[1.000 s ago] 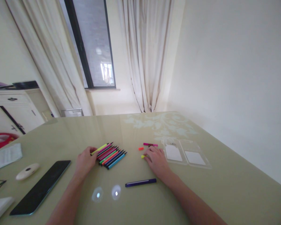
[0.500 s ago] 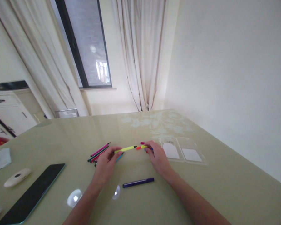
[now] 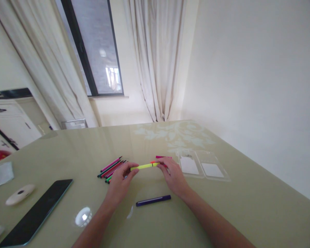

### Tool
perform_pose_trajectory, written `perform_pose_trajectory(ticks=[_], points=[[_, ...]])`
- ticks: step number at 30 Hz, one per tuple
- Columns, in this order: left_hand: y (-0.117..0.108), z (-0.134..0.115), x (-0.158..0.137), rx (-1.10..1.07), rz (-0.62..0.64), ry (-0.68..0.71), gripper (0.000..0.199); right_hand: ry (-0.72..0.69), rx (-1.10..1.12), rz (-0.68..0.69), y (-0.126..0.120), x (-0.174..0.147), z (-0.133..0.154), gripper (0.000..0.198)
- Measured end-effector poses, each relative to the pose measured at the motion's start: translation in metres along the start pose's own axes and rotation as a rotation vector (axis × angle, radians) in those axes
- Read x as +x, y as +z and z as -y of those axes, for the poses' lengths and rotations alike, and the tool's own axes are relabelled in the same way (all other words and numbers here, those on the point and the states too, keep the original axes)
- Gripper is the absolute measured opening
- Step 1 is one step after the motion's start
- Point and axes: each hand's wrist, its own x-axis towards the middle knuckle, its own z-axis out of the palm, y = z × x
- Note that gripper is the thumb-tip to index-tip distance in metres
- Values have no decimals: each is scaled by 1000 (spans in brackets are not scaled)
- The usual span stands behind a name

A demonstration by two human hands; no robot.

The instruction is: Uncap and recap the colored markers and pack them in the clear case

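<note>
Between my hands is a yellow marker [image 3: 144,166], held nearly level just above the table. My left hand [image 3: 120,178] pinches its left end. The fingers of my right hand [image 3: 173,174] are closed on its yellow cap [image 3: 155,164], which meets the barrel at a thin dark line. Several uncapped markers [image 3: 111,168] lie in a slanted pile beyond my left hand, partly covered by it. Behind my right fingers, a magenta cap [image 3: 163,157] and an orange cap [image 3: 152,162] show in part. Closer to me rests a dark blue marker [image 3: 153,200] with its cap on.
An open clear plastic case [image 3: 213,168] with white inserts lies right of my right hand. To the left are a black tablet [image 3: 38,213], a cream oval object [image 3: 20,194] and a white packet [image 3: 1,175]. The table's right edge runs along the wall.
My right hand has brought the yellow cap onto the marker's dark tip, so the tip no longer shows. My left hand has shifted slightly right with the barrel.
</note>
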Motion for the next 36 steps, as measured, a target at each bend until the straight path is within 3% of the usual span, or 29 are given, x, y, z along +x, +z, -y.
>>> perform_pose_trajectory(ticks=[9,15,19,23,28,31,36], points=[[3,-5,-5,-42,24,-37,42,150,157,75,-8,-1,-3,24],[8,-11,-7,11,100,-30,37,151,195,123,-6,0,0,23],[2,-14,-7,161,236,12,33,148,58,181,-4,2,-5,27],[-1,-12,-12,282,365,77,22,44,-256,151,3,2,-19,35],[-2,-12,-15,310,484,120,20,-63,-522,274,10,3,-27,44],[-9,-10,-9,357,413,59,25,-71,-555,287,12,4,-26,33],[-35,2,3,695,77,-115,27,-35,-554,283,10,4,-24,15]])
